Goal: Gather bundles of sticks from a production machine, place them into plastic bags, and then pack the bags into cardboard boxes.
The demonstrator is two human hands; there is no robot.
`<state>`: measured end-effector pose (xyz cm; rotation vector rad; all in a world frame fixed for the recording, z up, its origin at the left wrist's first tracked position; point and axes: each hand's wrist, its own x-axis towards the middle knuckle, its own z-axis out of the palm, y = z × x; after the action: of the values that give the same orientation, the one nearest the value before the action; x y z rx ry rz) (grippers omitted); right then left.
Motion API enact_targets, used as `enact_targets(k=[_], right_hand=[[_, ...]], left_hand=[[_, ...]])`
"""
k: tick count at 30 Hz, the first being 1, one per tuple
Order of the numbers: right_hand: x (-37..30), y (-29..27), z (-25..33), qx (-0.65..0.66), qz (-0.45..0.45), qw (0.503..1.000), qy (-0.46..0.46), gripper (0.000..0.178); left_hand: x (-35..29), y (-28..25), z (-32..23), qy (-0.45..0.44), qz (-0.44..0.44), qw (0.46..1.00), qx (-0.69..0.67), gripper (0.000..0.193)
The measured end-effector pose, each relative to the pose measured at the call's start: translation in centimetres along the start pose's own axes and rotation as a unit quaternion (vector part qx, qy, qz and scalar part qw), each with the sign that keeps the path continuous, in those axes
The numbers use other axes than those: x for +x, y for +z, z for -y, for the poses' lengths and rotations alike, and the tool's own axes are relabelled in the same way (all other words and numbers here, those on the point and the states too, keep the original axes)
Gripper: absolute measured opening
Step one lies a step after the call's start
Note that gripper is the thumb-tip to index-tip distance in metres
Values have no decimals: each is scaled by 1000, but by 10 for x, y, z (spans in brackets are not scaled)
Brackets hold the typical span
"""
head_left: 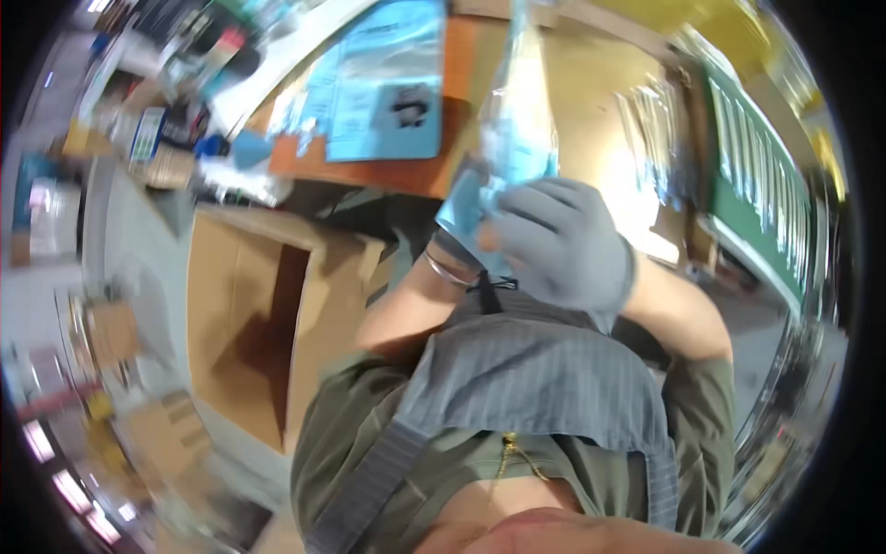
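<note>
In front of my chest I hold up a clear plastic bag with something light blue in its lower part. My right hand, in a grey glove, has its fingers curled against the bag's lower end. My left hand, gloved in the same grey, is mostly hidden behind a light blue sheet at the bag's left side; it appears to grip the lower end too. Motion blurs the bag, and its contents cannot be made out. Beyond my left hand, a blue printed sheet with a dark picture lies on the orange-brown tabletop.
An open cardboard box stands at my left, below the table edge. Cluttered small goods fill the far left. To the right are several clear bags on the table and a green rack of upright clear packets.
</note>
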<state>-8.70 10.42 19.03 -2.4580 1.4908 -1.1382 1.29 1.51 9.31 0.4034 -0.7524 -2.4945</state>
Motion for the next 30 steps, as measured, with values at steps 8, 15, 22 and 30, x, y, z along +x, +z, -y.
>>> enact_targets(k=[8, 15, 22, 30], right_hand=[[26, 24, -17, 51, 127, 990, 36, 36], [29, 67, -41, 68, 164, 972, 155, 41], [30, 86, -27, 36, 200, 952, 230, 38], [23, 89, -24, 19, 226, 934, 276, 33]], left_hand=[[-185, -110, -158, 159, -270, 949, -25, 88], [-341, -207, -194, -53, -476, 878, 3, 28], [-285, -382, -113, -81, -455, 886, -29, 36], [-279, -420, -143, -271, -594, 676, 343, 44]])
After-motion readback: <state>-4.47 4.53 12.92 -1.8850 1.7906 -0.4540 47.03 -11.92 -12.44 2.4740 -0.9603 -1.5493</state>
